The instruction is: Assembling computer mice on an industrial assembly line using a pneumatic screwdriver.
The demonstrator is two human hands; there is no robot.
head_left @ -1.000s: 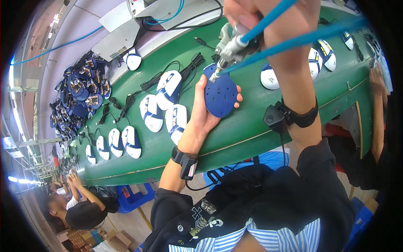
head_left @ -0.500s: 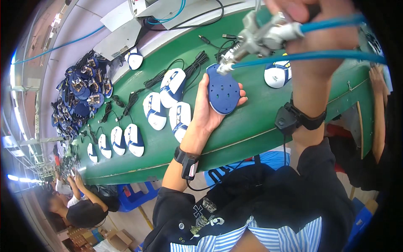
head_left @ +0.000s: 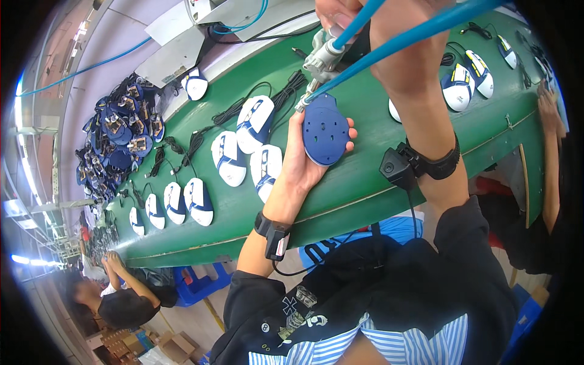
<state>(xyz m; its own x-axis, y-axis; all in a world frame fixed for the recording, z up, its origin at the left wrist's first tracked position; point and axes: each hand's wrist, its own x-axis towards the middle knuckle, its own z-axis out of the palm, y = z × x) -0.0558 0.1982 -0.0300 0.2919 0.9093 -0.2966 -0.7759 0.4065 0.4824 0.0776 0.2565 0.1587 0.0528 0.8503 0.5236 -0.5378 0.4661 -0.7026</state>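
Observation:
A computer mouse point(head_left: 326, 134) lies bottom up in my left hand point(head_left: 299, 161), its flat dark-blue base with small holes facing me. My left fingers wrap round it from beneath, with fingertips showing at its right edge. At the top of the view my right hand point(head_left: 389, 42) grips an air screwdriver point(head_left: 322, 59), a silvery metal tool with two blue hoses. Its thin tip meets or hovers just over the upper left edge of the mouse base; contact is hard to judge. The screwdriver's upper part is hidden or out of view.
White-and-blue mice point(head_left: 254, 121) with black cables lie along the green conveyor belt point(head_left: 243, 213). A heap of blue mouse bases with circuit boards point(head_left: 121, 131) is at far left. More mice point(head_left: 459, 88) sit beyond my right forearm. Other people work at both sides.
The air screwdriver has moved left, its tip passing from the middle of the mouse's top end to the upper left edge. The mice on the belt have shifted slightly right.

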